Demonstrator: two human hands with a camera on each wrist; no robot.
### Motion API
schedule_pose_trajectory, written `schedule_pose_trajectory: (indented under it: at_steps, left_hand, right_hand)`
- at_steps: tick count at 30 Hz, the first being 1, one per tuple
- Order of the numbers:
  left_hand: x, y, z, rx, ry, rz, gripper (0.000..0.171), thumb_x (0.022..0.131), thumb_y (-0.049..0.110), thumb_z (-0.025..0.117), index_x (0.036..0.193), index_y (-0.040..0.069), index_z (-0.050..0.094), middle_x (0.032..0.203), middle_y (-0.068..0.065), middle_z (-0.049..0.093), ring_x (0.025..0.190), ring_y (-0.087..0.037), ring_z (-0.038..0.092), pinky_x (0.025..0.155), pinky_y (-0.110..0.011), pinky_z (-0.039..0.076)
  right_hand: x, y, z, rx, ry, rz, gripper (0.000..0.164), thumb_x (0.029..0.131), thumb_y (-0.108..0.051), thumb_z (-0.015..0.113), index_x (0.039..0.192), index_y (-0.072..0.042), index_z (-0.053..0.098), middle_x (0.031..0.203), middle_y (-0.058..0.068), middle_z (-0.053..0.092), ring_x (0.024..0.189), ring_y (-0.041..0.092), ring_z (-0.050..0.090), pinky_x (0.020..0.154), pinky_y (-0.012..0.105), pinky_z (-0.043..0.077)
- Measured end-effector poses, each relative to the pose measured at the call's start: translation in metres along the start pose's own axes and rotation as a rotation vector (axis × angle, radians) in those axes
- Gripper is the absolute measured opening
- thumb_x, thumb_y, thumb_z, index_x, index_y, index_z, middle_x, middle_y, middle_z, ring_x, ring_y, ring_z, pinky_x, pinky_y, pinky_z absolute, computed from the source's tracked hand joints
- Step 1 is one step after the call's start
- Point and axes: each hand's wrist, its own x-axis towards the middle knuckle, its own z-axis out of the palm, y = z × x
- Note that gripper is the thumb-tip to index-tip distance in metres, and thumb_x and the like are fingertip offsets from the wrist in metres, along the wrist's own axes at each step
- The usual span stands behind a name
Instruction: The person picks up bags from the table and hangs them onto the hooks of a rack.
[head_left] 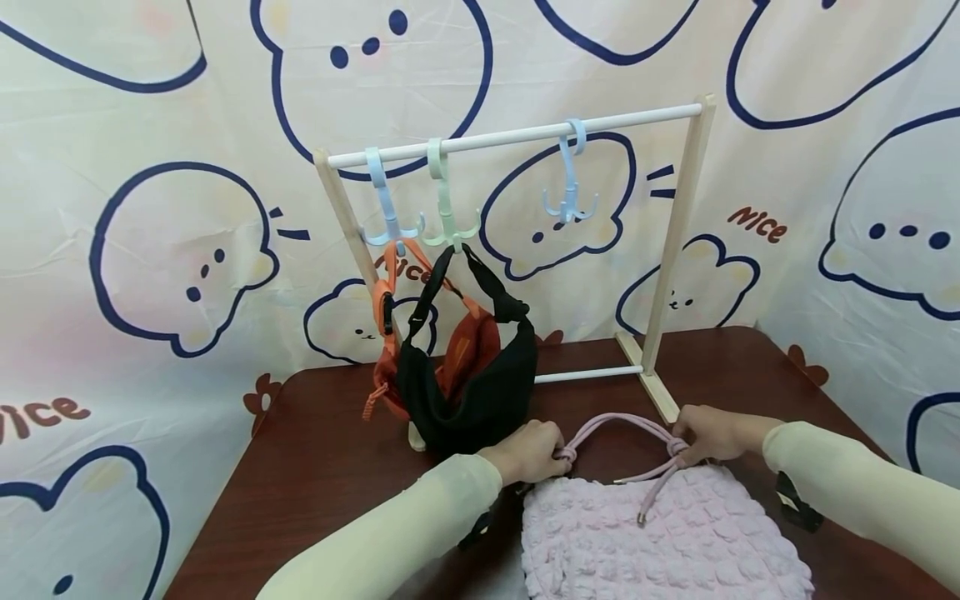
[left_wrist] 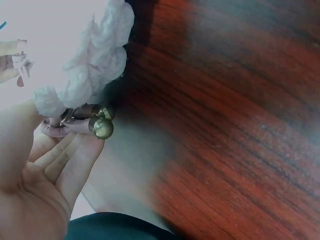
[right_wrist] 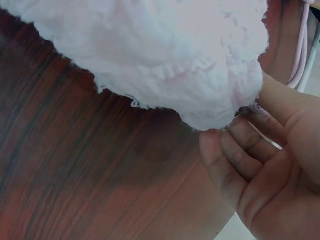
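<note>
A pale pink, puffy-textured bag (head_left: 652, 537) lies at the front of the table in the head view. Its pink cord handle (head_left: 628, 417) arches up behind its top edge. My left hand (head_left: 528, 452) grips the handle at the bag's left corner, while my right hand (head_left: 712, 432) holds it by the knot at the right corner. In the left wrist view, cord ends with round brass-coloured caps (left_wrist: 103, 128) stick out beside my fingers. My right fingers (right_wrist: 235, 155) curl under the bag's corner in the right wrist view, their tips partly hidden by the fabric.
Behind stands a wooden rack with a white rail (head_left: 510, 137). Its blue hook (head_left: 390, 212) carries an orange bag (head_left: 386, 367), and the green hook (head_left: 447, 208) a black bag (head_left: 480, 404). Another blue hook (head_left: 570, 179) hangs bare at right. The table (head_left: 300, 467) is dark brown.
</note>
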Motion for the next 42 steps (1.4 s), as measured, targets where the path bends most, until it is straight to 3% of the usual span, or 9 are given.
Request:
schedule_pose_trajectory:
  at_steps: [14,25,42]
  left_hand:
    - [-0.005,0.002,-0.006,-0.036,-0.006,-0.014,0.033,0.097,0.024,0.069,0.067,0.017,0.06,0.056,0.009,0.043,0.051,-0.004,0.043,0.052,-0.017,0.038]
    - [-0.01,0.001,-0.008,-0.033,0.044,-0.018,0.024,0.099,0.026,0.067,0.078,0.018,0.059,0.064,0.008,0.052,0.055,-0.003,0.047,0.054,-0.016,0.04]
    - [-0.012,-0.001,-0.018,-0.097,0.116,0.004,0.016,0.099,0.024,0.066,0.086,0.015,0.063,0.068,0.007,0.057,0.055,-0.003,0.048,0.052,-0.016,0.04]
  right_hand:
    - [-0.006,-0.002,-0.005,0.007,0.037,-0.038,0.011,0.087,-0.015,0.079,0.082,-0.014,0.068,0.071,-0.007,0.055,0.063,0.008,0.053,0.056,0.024,0.043]
    - [-0.008,-0.002,-0.01,-0.025,0.094,-0.151,0.01,0.088,-0.019,0.078,0.086,-0.013,0.07,0.075,-0.008,0.055,0.067,0.005,0.051,0.06,0.023,0.041]
    - [-0.009,-0.01,-0.02,-0.02,0.15,-0.204,0.008,0.089,-0.016,0.076,0.088,-0.01,0.071,0.076,-0.007,0.061,0.069,0.006,0.054,0.062,0.021,0.044]
